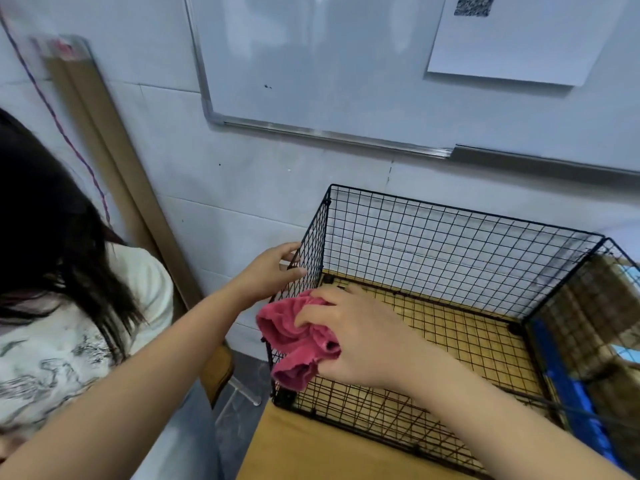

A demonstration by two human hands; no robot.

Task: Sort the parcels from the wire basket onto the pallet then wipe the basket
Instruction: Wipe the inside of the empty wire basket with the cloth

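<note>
A black wire basket stands on a wooden table, with nothing inside it. My left hand grips the top rim of the basket's left wall from outside. My right hand holds a bunched pink cloth against the inner side of that left wall, near its front corner. Through the basket's right wall I see brown cardboard parcels beside a blue pallet.
Another person in a pale printed shirt sits close at the left, dark hair filling the edge of view. A cardboard strip leans on the tiled wall. A whiteboard hangs above the basket. A chair leg stands on the floor.
</note>
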